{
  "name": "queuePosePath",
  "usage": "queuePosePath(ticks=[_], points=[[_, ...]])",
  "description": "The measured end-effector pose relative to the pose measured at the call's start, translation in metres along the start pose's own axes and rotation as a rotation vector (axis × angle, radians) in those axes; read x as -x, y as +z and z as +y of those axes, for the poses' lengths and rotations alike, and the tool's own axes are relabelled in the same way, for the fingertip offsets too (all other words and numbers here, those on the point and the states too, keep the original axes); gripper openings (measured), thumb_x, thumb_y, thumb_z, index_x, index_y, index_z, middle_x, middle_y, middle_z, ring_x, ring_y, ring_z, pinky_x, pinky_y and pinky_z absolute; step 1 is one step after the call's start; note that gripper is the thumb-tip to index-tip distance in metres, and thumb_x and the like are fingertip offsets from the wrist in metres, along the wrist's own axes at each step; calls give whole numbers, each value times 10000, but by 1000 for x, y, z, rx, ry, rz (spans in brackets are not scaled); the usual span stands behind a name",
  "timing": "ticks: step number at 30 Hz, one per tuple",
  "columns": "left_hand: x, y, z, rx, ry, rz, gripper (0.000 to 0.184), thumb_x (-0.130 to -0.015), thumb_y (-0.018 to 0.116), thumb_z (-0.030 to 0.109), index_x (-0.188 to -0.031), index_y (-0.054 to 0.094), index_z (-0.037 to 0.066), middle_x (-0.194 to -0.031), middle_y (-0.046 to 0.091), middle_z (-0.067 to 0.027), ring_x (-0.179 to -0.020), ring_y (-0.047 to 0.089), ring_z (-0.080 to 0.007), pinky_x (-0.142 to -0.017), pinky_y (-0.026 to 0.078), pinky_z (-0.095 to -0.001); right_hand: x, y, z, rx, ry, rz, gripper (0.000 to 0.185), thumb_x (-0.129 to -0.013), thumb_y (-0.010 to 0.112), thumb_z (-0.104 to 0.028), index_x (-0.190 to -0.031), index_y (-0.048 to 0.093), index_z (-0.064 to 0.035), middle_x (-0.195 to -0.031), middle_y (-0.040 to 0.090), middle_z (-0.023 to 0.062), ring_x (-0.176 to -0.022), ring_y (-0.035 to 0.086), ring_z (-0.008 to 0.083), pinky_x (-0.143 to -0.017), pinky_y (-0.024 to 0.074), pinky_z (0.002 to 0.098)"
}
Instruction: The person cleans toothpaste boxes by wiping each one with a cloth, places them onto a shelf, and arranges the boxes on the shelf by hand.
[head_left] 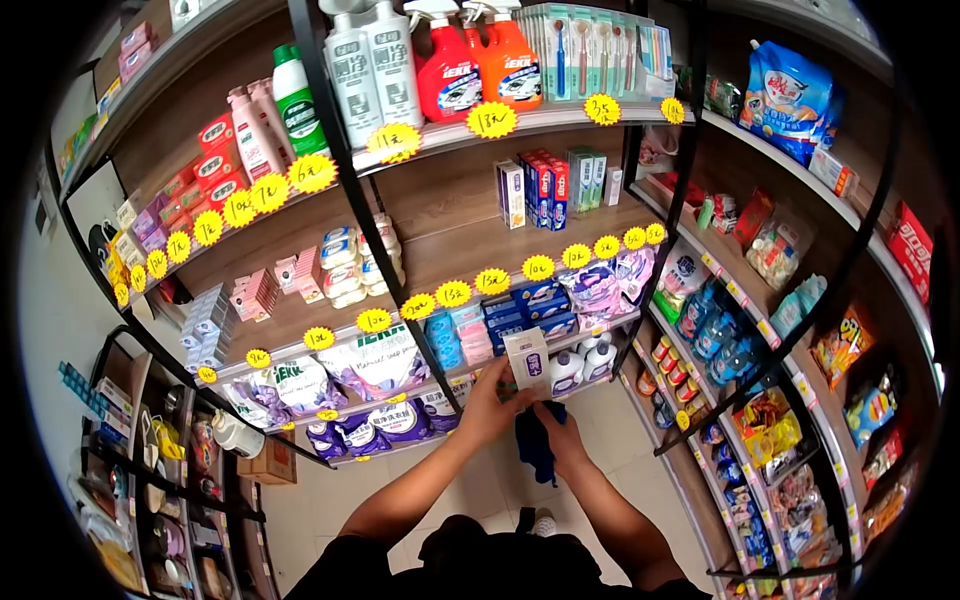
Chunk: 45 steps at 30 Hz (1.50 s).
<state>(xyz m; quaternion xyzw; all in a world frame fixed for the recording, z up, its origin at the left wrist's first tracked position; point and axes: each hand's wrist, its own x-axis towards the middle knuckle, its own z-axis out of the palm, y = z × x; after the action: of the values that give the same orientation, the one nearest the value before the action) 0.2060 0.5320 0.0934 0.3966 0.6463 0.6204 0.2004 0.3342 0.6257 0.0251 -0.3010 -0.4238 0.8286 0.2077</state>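
Note:
My left hand [490, 402] is closed around a white carton [528, 362] with a purple label, held upright in front of the lower shelves. A dark blue cloth [536, 450] hangs from my right hand [562, 434], whose fingers are wrapped on it just below the carton. Behind the carton stand white bottles with purple labels [598, 358] and dark blue boxes [503, 322]. A similar white and purple carton [510, 194] stands on the middle shelf, beside red and blue boxes [544, 188].
Spray bottles [512, 60], toothbrush packs [590, 50] and grey bottles [385, 65] line the top shelf. Yellow price tags [490, 282] run along the shelf edges. Snack bags [845, 345] fill racks on the right. A brown cardboard box [268, 464] sits on the floor at left.

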Motion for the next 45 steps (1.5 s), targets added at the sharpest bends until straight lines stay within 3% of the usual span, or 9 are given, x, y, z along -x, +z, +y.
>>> queuePosePath(ticks=[3,12,18,21,26,28,34,36,45], points=[[-45,18,-15,50,49,88,573,-813,758,-55,-1334,529,20,-1054,602,-65,-985,629,-170,-829,549,-302,-42,-18,-31,46,64,-24,311,-959,695,-286,-1153,644,-48,-941,691,45,-778,678,148,-661,563,302],[-248,-15,-81,-200,244,324,581,-757,793,-28,-1294,581,28,-1019,628,-70,-892,586,-188,-847,507,-316,-175,-32,-87,118,-20,-44,341,-919,739,-273,-1160,632,-56,-987,704,68,-809,702,174,-691,586,310],[-372,-30,-102,65,159,341,449,-825,701,-92,-1245,582,16,-1053,681,-60,-961,629,-157,-886,520,-312,-224,-27,-161,223,0,-3,447,-893,770,-286,-1235,594,-59,-1065,684,47,-901,686,154,-783,570,296],[-423,-32,-121,-26,119,351,467,-819,696,-102,-1255,588,22,-1048,681,-53,-959,640,-164,-881,518,-303,-256,-38,-164,300,-51,82,492,-889,776,-285,-1275,570,-61,-1081,677,52,-919,677,155,-807,564,303],[-487,-39,-187,-228,45,442,580,-806,705,-114,-1349,546,7,-1076,694,-81,-963,670,-168,-878,531,-297,-297,-46,-171,242,47,-12,487,-890,778,-302,-1254,591,-39,-1072,678,39,-911,662,148,-800,550,299],[-499,-39,-197,-359,48,502,568,-799,717,-104,-1330,563,27,-1038,697,-68,-936,665,-163,-866,530,-300,-321,-53,-167,278,25,-8,480,-888,780,-303,-1243,597,-38,-1062,678,37,-910,662,144,-789,547,291],[-508,-20,-171,-135,25,492,629,-773,748,-98,-1358,533,-13,-1113,697,-130,-988,687,-199,-879,544,-320,-371,-67,-189,314,25,-140,467,-891,771,-322,-1223,606,-37,-1030,673,48,-893,658,136,-750,543,288],[-518,-18,-179,-212,18,534,612,-783,739,-97,-1350,526,-6,-1108,700,-134,-992,688,-203,-875,546,-321,-388,-70,-195,309,27,-209,577,-866,781,-369,-1263,606,11,-1141,679,100,-987,655,185,-852,525,315],[-523,6,-178,-316,51,695,528,-839,681,-86,-1317,479,16,-1118,682,-162,-1012,686,-242,-871,559,-340,-422,-85,-240,352,-6,-307,404,-894,761,-346,-1135,644,-43,-1024,664,58,-901,629,145,-786,525,306]])
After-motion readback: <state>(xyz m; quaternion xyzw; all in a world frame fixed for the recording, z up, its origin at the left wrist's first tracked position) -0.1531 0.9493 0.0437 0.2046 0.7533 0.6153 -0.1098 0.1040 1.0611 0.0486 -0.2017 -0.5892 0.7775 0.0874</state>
